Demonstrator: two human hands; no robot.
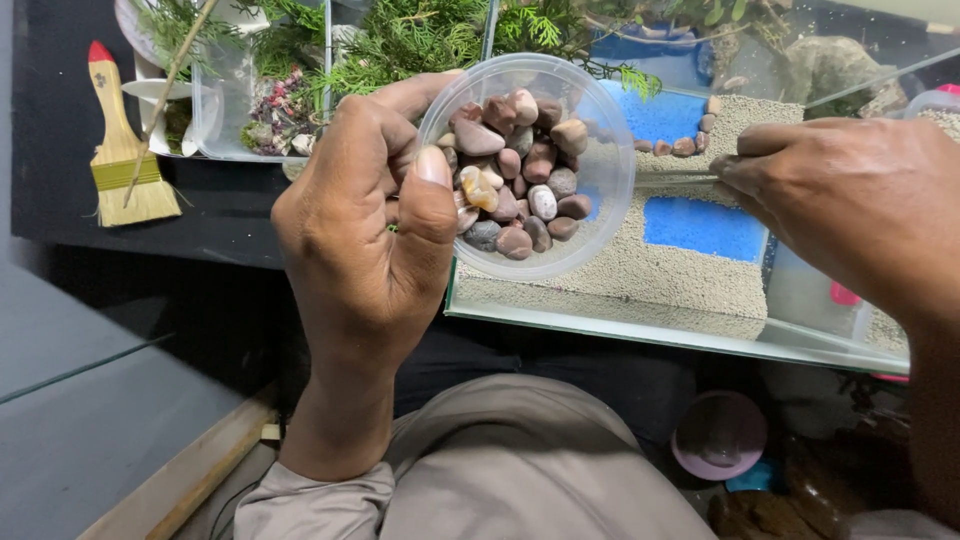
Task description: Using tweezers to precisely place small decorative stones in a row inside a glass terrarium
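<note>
Left hand [365, 225] grips the cup [527, 165] of pebbles [515, 170], tilted rightward; right hand [850, 205] pinches tweezers [675, 178] pointing left at it.

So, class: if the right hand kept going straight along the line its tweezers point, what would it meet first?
Probably the clear tub of pebbles in the left hand. The right hand aims its tweezers leftward at the tub's rim, though depth is unclear.

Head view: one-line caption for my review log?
Left hand holds a clear tub of pebbles over a glass tank while right hand pinches thin tweezers.
</note>
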